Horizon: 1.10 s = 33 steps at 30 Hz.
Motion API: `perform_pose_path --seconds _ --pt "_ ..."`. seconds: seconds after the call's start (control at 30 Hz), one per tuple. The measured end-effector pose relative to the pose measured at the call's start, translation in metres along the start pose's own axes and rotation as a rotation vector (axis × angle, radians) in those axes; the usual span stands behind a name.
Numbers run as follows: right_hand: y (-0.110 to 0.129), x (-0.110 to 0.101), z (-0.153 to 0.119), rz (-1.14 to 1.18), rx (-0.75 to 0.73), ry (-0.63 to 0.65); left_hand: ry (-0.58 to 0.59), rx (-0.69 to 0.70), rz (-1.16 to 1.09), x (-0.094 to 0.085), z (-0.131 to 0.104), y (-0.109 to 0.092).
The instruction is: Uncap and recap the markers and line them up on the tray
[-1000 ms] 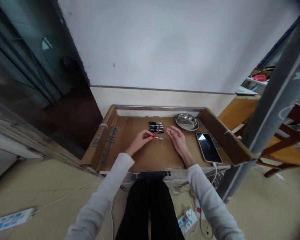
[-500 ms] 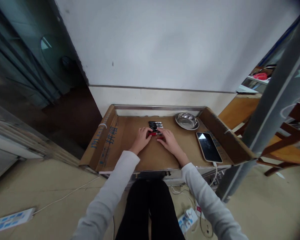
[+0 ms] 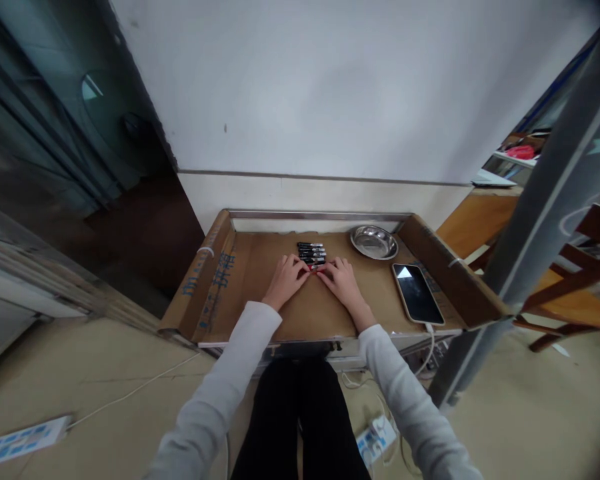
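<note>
Several black pens with silvery ends [image 3: 311, 251] lie side by side in a neat stack of rows on the cardboard surface [image 3: 250, 267]. Just below them is a red pen [image 3: 314, 268], partly covered by fingers. My left hand [image 3: 287, 279] pinches its left end between thumb and fingertips. At its other end, my right hand [image 3: 342, 280] does the same. Both hands rest low over the cardboard, and the exact finger contact is small in view.
A round metal bowl [image 3: 375, 243] stands at the back right. Closer in, a phone [image 3: 419, 294] lies with a white cable [image 3: 432, 347] running off the front edge. Raised cardboard flaps [image 3: 455, 277] border the sides. A grey metal post [image 3: 535, 193] rises at right.
My fingers have closed in on both ends of the red pen. Both hands have drawn slightly back from the black pens, which now show more fully.
</note>
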State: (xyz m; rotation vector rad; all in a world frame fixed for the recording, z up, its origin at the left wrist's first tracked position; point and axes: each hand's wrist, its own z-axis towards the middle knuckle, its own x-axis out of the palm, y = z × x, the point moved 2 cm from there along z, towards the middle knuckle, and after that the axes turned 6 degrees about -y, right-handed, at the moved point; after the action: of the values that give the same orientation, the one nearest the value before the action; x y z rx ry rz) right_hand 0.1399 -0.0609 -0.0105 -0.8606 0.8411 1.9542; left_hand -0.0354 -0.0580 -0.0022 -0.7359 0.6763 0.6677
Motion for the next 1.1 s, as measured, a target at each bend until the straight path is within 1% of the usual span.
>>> perform_pose_path --seconds 0.13,0.23,0.37,0.43,0.5,0.57,0.6,0.63,0.77,0.97,1.1 --pt "-0.003 0.000 0.003 0.011 0.040 -0.033 -0.016 -0.054 0.013 0.001 0.000 0.003" --pt "-0.005 -0.001 0.003 0.023 0.086 -0.091 -0.031 -0.091 0.027 0.002 0.000 0.006" --pt "-0.012 0.001 0.000 -0.016 0.204 -0.161 -0.110 -0.183 0.050 -0.002 -0.001 0.010" --pt "-0.017 0.005 -0.003 -0.063 0.264 -0.157 -0.162 -0.276 0.089 -0.005 -0.002 0.013" --pt "-0.020 0.009 -0.005 -0.105 0.309 -0.147 -0.230 -0.416 0.154 -0.008 -0.004 0.019" --pt "-0.022 0.013 -0.006 -0.116 0.327 -0.138 -0.282 -0.552 0.204 -0.009 -0.007 0.025" --pt "-0.023 0.014 -0.006 -0.112 0.327 -0.138 -0.289 -0.586 0.212 -0.008 -0.008 0.028" --pt "-0.023 0.015 -0.006 -0.104 0.323 -0.143 -0.283 -0.594 0.210 -0.007 -0.009 0.030" --pt "-0.024 0.016 -0.007 -0.089 0.308 -0.176 -0.235 -0.528 0.191 -0.002 -0.010 0.033" --pt "-0.025 0.016 -0.006 -0.150 0.326 -0.126 -0.217 -0.567 0.264 -0.004 -0.010 0.030" --pt "-0.025 0.015 -0.006 -0.158 0.333 -0.116 -0.217 -0.570 0.271 -0.003 -0.010 0.031"
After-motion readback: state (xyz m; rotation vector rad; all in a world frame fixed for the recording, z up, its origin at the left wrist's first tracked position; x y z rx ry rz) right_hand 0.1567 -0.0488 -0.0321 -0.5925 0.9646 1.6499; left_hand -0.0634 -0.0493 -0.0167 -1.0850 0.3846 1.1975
